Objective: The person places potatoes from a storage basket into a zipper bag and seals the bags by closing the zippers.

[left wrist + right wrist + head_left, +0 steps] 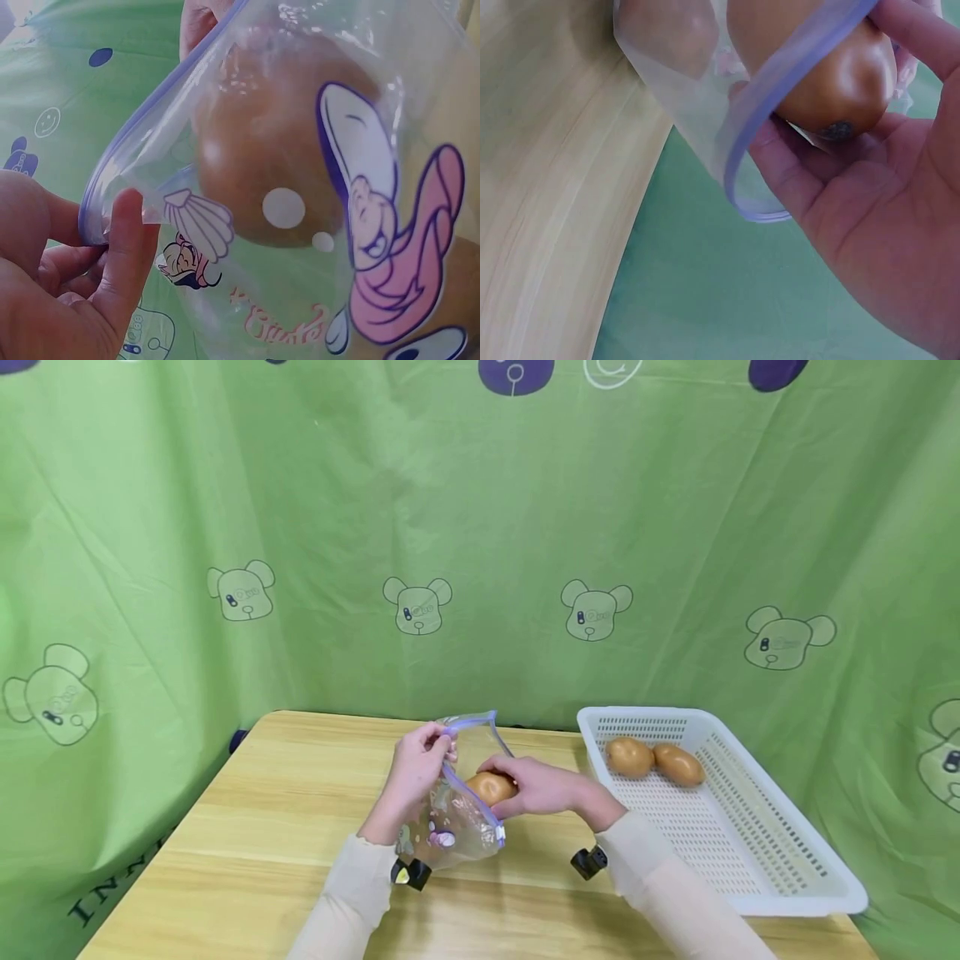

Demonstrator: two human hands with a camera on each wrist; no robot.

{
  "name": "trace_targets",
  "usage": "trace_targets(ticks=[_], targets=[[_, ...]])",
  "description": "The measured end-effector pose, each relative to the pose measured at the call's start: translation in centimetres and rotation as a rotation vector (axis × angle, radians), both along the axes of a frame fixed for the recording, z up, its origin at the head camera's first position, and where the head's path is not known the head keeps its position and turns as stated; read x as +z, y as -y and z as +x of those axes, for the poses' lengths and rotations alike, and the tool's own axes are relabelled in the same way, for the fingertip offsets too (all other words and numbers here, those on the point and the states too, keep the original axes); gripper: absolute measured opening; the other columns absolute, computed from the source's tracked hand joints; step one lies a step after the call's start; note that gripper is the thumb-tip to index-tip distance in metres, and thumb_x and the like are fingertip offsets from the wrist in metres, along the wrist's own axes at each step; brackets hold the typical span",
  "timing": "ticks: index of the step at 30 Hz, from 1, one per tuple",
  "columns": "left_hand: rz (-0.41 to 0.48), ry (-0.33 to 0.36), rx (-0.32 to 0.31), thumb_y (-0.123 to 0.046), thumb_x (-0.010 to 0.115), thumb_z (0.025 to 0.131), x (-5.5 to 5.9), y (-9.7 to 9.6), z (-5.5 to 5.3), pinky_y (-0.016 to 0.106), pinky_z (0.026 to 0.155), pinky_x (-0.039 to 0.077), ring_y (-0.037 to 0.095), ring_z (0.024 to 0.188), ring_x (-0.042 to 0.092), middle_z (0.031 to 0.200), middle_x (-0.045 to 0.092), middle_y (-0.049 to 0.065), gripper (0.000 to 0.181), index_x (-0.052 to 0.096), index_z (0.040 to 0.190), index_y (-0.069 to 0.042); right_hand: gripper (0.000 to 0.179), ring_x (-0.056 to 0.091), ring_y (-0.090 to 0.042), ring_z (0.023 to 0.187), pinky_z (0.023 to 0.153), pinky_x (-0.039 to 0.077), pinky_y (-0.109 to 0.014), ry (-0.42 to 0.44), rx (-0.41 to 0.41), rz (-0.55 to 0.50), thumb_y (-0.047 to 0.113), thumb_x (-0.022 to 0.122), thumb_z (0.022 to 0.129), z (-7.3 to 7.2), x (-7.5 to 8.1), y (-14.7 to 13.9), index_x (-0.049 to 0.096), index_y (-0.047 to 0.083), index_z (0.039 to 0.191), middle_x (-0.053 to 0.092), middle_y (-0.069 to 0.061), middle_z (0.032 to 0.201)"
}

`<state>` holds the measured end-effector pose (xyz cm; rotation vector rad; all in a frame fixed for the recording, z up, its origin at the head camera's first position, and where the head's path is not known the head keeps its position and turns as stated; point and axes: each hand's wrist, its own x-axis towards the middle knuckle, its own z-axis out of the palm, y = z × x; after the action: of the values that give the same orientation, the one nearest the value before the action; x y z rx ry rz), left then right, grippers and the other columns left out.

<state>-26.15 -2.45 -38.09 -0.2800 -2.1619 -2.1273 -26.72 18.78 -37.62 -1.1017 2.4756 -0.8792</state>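
Note:
In the head view my left hand (422, 762) pinches the purple-edged rim of a clear zip bag (461, 847) printed with cartoon figures. The bag's mouth gapes to the right. My right hand (542, 787) grips a smooth brown potato (491, 787) at that mouth. The right wrist view shows the potato (844, 90) partly inside the rim, with fingers around it. Another brown potato (667, 34) shows through the plastic there. Through the printed film, the left wrist view shows the held potato (277, 150); the left thumb and fingers hold the rim at lower left.
A white perforated basket (817, 860) stands on the right of the wooden table (300, 810). Two potatoes (678, 765) lie at its far left. Behind the table hangs a green curtain (495, 668) with bear prints.

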Motion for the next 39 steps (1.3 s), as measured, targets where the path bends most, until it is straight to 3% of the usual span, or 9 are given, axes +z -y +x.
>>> trace_targets(ticks=[7, 15, 24, 30, 39], targets=[[0.008, -0.003, 0.006, -0.002, 0.052, 0.093, 0.0, 0.0, -0.1, 0.023, 0.056, 0.051, 0.016, 0.067, 0.058, 0.076, 0.060, 0.010, 0.012, 0.063, 0.093, 0.002, 0.057, 0.060, -0.011, 0.089, 0.075, 0.052, -0.027, 0.018, 0.045, -0.005, 0.027, 0.071, 0.083, -0.5, -0.6, 0.5, 0.050, 0.007, 0.131, 0.061, -0.002, 0.110], [-0.049, -0.036, 0.025, -0.003, 0.052, 0.094, 0.1, 0.1, -0.2, 0.024, 0.060, 0.053, 0.016, 0.069, 0.060, 0.078, 0.061, 0.011, 0.013, 0.064, 0.093, 0.002, 0.056, 0.057, -0.011, 0.093, 0.079, 0.051, -0.027, 0.044, 0.053, 0.014, 0.023, 0.070, 0.083, -0.9, -1.1, 1.2, 0.050, 0.007, 0.133, 0.058, -0.003, 0.116], [-0.056, -0.064, 0.015, 0.000, 0.052, 0.093, 0.1, 0.1, -0.2, 0.025, 0.060, 0.054, 0.015, 0.068, 0.059, 0.077, 0.062, 0.012, 0.013, 0.063, 0.093, 0.005, 0.035, 0.061, -0.022, 0.101, 0.086, 0.052, -0.035, 0.168, 0.080, -0.059, 0.008, 0.066, 0.085, -1.0, -1.5, 1.3, 0.057, 0.003, 0.119, 0.062, -0.003, 0.110], [-0.037, -0.048, 0.003, -0.001, 0.052, 0.094, 0.0, 0.1, -0.2, 0.024, 0.060, 0.054, 0.015, 0.068, 0.059, 0.078, 0.062, 0.013, 0.012, 0.063, 0.094, 0.005, 0.035, 0.062, -0.020, 0.098, 0.085, 0.052, -0.034, 0.171, 0.075, -0.076, 0.007, 0.067, 0.084, -1.0, -1.5, 1.3, 0.059, 0.002, 0.117, 0.063, -0.005, 0.109], [-0.051, -0.031, -0.023, 0.004, 0.050, 0.093, 2.1, 0.1, 1.5, 0.023, 0.058, 0.052, 0.022, 0.070, 0.060, 0.081, 0.061, 0.022, 0.013, 0.061, 0.095, 0.010, 0.041, 0.057, -0.031, 0.107, 0.088, 0.051, -0.037, 0.095, 0.005, -0.114, 0.007, 0.066, 0.086, -0.7, 0.2, -0.5, 0.055, -0.001, 0.124, 0.059, -0.018, 0.117]])
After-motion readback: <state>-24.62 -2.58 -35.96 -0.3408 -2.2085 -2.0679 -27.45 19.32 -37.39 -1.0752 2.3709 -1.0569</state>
